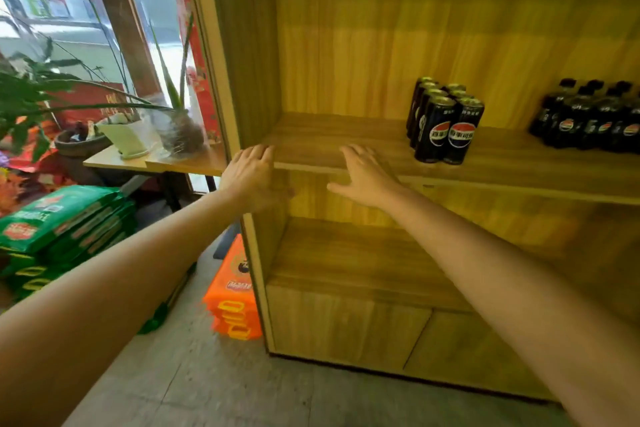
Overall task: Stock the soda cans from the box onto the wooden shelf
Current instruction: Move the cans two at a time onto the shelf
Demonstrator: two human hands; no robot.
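A wooden shelf unit (pixel 346 135) fills the right of the view. Several black soda cans (pixel 443 121) stand in two rows on its middle board. My left hand (pixel 252 173) hangs at the board's front left corner, fingers spread, holding nothing. Further right along the front edge is my right hand (pixel 367 173), also spread and empty, fingertips over the board. The cans stand a short way to the right of my right hand. No box is in view.
Dark soda bottles (pixel 588 118) stand at the board's far right. Below is another board (pixel 346 260) and cabinet doors (pixel 346 326). Orange packs (pixel 232 295) and green packs (pixel 62 222) lie on the floor at left. Potted plants (pixel 128 135) sit on a side table.
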